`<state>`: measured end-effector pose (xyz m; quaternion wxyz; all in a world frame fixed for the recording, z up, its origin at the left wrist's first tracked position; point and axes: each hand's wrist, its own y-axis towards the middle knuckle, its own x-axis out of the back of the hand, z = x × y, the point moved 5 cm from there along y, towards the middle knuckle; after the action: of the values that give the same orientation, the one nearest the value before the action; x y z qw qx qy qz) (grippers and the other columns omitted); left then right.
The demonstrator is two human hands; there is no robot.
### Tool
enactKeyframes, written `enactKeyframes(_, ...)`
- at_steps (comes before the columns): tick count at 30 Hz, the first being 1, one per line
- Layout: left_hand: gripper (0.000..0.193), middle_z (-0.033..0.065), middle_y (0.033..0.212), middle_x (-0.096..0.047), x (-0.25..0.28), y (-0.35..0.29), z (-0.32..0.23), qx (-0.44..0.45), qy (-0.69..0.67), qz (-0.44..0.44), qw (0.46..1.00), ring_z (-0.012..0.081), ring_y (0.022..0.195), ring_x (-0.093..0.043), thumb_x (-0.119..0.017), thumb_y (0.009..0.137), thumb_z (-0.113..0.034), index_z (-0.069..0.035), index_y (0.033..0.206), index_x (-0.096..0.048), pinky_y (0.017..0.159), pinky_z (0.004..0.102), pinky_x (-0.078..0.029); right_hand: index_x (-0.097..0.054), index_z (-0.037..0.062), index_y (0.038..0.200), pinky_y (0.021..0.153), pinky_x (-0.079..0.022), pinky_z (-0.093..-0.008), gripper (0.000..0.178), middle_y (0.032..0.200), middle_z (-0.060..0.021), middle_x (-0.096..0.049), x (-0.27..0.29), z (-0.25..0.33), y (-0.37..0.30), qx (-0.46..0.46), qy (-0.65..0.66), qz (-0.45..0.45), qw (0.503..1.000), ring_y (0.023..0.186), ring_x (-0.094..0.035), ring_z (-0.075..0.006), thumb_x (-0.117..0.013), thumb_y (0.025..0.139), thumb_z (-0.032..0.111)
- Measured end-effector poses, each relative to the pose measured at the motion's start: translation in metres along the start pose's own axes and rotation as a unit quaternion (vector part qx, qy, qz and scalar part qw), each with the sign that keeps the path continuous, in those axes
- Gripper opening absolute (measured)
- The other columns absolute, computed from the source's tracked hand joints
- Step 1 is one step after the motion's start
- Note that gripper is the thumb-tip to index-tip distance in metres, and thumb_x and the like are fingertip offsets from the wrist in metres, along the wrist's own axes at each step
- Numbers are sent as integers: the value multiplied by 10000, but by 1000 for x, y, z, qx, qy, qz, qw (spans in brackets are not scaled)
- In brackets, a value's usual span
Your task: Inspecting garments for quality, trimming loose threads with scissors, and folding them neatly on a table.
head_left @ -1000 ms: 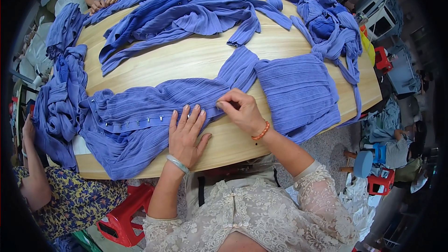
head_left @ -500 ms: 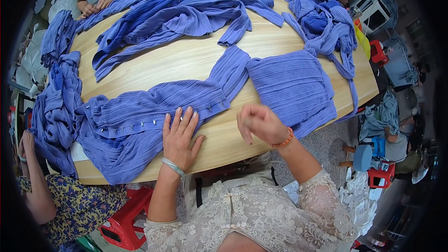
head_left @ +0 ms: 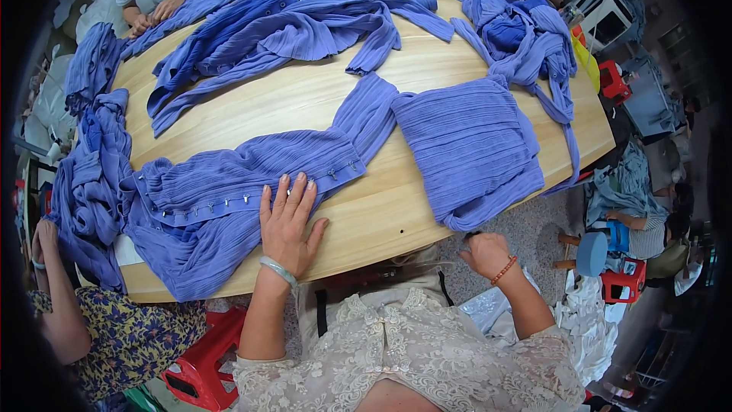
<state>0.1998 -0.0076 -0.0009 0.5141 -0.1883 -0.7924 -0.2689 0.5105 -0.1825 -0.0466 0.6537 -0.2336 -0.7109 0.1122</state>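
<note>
My left hand (head_left: 287,217) lies flat, fingers spread, on the lower edge of a ribbed purple cardigan (head_left: 252,164). Small metal clips or fasteners run along its button band, and one sleeve reaches up and to the right. My right hand (head_left: 489,254) is closed just off the table's near edge, below a folded purple garment pile (head_left: 465,149). Something small and dark shows at its fingertips; I cannot make out what it is.
On the wooden table (head_left: 351,252), more purple cardigans lie at the far side (head_left: 274,30), left and far right. A person's hands (head_left: 152,19) work at the far left; another person sits at near left. A red stool (head_left: 200,370) stands below.
My right hand has moved down and right, from above the table to just past its near edge, and is closed. My left hand stays on the cardigan.
</note>
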Motion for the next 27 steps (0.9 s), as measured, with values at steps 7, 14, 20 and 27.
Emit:
enactKeyframes(7, 605, 126, 1444, -433, -3, -6, -5, -2, 17, -8, 1000, 324, 1374, -333, -661, 824, -266, -69, 1366, -480, 1145, 490, -152, -617, 57, 762, 559, -482, -364, 186, 684, -105, -622, 100, 80, 18, 201, 396, -203, 873, 623, -628, -280, -668, 838, 219)
enactKeyframes(14, 594, 138, 1449, -420, -6, -6, -10, -1, 17, -6, 1000, 341, 1376, -319, -640, 842, -304, -61, 1360, -479, 1139, 512, -144, -665, 26, 944, 612, -510, -330, 233, 763, -120, -672, 130, 101, 106, 117, 495, -271, 817, 666, -662, -244, -675, 841, 234)
enactKeyframes(20, 616, 123, 1447, -428, -2, -8, -7, 7, 14, -14, 1000, 325, 1371, -330, -654, 825, -301, -70, 1367, -472, 1143, 500, -147, -676, -10, 900, 578, -474, -269, 239, 703, -66, -659, 119, 126, 154, 152, 480, -216, 837, 614, -584, -106, -683, 847, 222)
enactKeyframes(27, 636, 147, 1459, -397, -9, -9, -11, 23, -9, -10, 1000, 350, 1368, -315, -636, 836, -325, -63, 1381, -440, 1132, 517, -137, -624, 16, 878, 549, -451, -249, 72, 692, -47, -615, 133, 97, 127, 146, 543, -280, 778, 597, -562, -94, -649, 855, 78)
